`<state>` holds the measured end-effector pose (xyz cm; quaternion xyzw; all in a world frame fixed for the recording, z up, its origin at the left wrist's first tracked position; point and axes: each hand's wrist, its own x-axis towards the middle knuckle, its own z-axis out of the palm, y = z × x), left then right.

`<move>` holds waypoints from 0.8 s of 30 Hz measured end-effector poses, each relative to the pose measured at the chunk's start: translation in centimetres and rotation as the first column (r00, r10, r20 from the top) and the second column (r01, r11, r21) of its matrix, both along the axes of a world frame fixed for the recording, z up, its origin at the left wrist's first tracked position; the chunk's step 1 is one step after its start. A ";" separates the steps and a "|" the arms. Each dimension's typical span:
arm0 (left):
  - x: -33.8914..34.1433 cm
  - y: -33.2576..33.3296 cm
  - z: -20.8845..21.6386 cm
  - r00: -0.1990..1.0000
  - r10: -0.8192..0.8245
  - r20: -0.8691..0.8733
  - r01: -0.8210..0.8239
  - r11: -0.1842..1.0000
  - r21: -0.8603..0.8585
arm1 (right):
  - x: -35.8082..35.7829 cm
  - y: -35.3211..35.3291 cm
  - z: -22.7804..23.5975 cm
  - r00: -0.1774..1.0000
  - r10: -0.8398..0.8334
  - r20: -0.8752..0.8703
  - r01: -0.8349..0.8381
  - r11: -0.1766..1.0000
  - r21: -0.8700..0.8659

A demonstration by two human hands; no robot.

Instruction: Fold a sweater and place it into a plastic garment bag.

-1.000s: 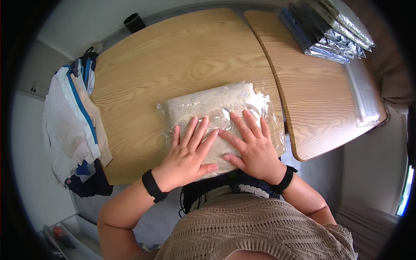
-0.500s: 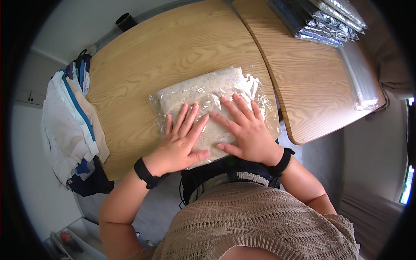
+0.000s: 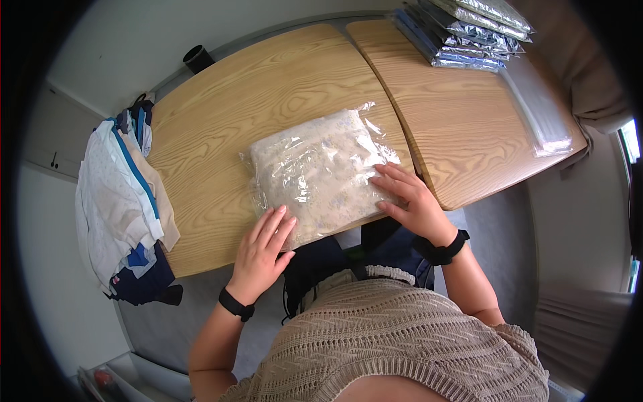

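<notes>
A folded cream garment with a small floral print lies flat inside a clear plastic bag (image 3: 315,171) at the near edge of the wooden table. My left hand (image 3: 263,251) rests at the bag's near left corner, fingertips on the plastic and thumb apart. At the bag's right edge, my right hand (image 3: 412,204) touches the plastic with its fingers stretched out. Neither hand grips anything. The bag's loose, crinkled edge sticks out past the fabric at the far right.
Several clothes (image 3: 124,201) hang over the left edge of the table (image 3: 207,141). On the right-hand table (image 3: 455,127) stand a stack of bagged garments (image 3: 462,37) and a pile of flat clear bags (image 3: 536,110). A black cylindrical container (image 3: 198,59) is beyond the far edge.
My hands have moved apart from the middle of the bag, the left to its near left corner, the right to its right edge. More of the floral fabric shows.
</notes>
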<state>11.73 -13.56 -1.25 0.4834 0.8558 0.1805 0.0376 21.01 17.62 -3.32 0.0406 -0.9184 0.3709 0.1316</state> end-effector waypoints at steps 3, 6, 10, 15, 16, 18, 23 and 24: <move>-0.1 0.0 -0.7 0.999 0.023 -0.045 -0.022 0.999 0.023 | -0.2 0.1 0.5 1.000 0.013 -0.004 -0.013 0.998 -0.062; -0.6 -0.1 -0.4 1.000 0.013 -0.015 -0.013 1.000 0.027 | 0.0 0.4 1.5 0.977 0.052 0.207 0.021 0.942 -0.336; -1.4 -0.5 2.7 0.990 0.022 0.137 -0.040 0.991 0.128 | 0.4 1.3 2.2 0.985 0.129 0.113 -0.012 0.712 -0.702; -4.1 -0.7 8.5 0.811 0.075 0.580 -0.357 0.849 0.389 | -0.8 1.9 6.4 0.974 0.203 -0.100 -0.220 0.741 -0.634; -5.3 -0.7 9.1 0.768 0.117 0.630 -0.412 0.842 0.347 | -1.6 1.4 7.0 0.987 0.134 -0.083 -0.158 0.825 -0.542; -7.6 0.0 9.6 0.730 0.153 0.666 -0.481 0.807 0.342 | -3.6 1.3 7.2 0.997 0.070 -0.021 -0.072 0.872 -0.484; -13.0 0.1 4.6 0.655 -0.153 0.740 -0.474 0.679 0.560 | -9.0 2.0 6.5 0.998 -0.062 0.002 0.057 0.901 -0.431; -12.1 1.3 4.9 0.645 -0.164 0.747 -0.451 0.707 0.545 | -9.1 2.3 6.1 0.998 -0.061 -0.014 0.047 0.885 -0.463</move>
